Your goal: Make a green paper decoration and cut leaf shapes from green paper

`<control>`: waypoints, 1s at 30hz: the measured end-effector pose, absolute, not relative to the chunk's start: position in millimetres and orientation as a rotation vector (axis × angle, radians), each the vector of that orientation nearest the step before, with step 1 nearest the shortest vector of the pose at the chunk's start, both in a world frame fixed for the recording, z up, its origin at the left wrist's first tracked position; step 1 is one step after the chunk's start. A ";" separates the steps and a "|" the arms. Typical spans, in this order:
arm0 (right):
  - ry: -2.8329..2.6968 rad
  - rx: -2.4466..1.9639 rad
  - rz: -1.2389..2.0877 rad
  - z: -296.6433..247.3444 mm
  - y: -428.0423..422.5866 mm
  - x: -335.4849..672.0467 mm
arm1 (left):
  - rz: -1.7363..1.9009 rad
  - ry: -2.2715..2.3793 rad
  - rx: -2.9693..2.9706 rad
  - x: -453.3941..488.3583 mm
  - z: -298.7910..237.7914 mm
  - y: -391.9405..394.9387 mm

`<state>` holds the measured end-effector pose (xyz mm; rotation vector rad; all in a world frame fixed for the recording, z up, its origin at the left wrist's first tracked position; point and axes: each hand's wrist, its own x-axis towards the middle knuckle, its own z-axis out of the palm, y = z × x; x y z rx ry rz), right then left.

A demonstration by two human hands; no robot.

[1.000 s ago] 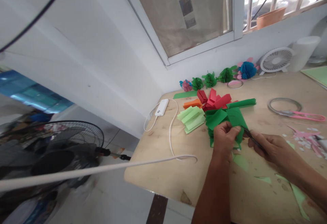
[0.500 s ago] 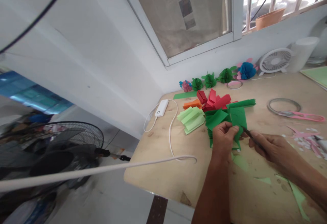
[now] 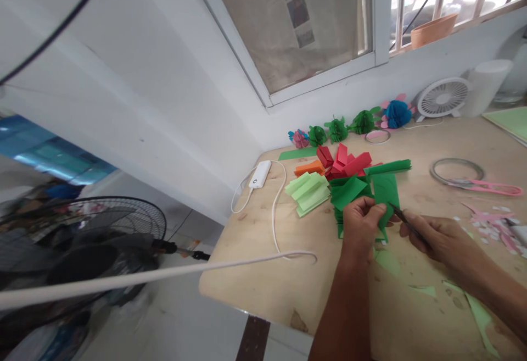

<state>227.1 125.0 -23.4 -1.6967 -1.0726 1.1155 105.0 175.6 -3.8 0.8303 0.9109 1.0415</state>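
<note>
My left hand [image 3: 363, 219] pinches the lower left edge of a green paper piece [image 3: 386, 186], thumb on top. Faint curved lines show on this paper. In my right hand [image 3: 430, 233] is a dark pen [image 3: 411, 225], its tip touching the green paper just right of my left thumb. Folded green paper [image 3: 349, 192] lies under and behind my left hand. To its left is a pleated light green paper stack [image 3: 308, 192]. Folded red papers [image 3: 348, 163] and an orange folded strip [image 3: 309, 168] lie beyond.
Paper honeycomb figures [image 3: 337, 129] line the wall beside a small white fan [image 3: 443, 99]. A tape ring and pink-handled scissors [image 3: 494, 188] lie right, near pink paper scraps [image 3: 500, 229]. A white power bank [image 3: 260, 174] with its cable sits left. Light green offcuts [image 3: 387, 262] lie nearest me.
The green paper piece has shifted very slightly to the right under the pen tip. Both hands stay almost in place, with the same holds.
</note>
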 end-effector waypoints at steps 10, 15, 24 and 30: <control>-1.082 -1.743 1.108 -19.7 123.9 227.6 | 1.031 0.904 0.817 105.3 -1.5 174.6; -1.076 -1.765 1.108 -17.0 124.6 226.7 | 1.024 0.900 0.821 105.1 -2.0 174.5; -1.092 -1.777 1.090 -16.0 125.9 226.3 | 1.023 0.896 0.820 104.3 -3.0 175.3; -1.123 -1.776 1.071 -13.0 123.7 227.9 | 1.019 0.900 0.811 103.9 -2.6 175.2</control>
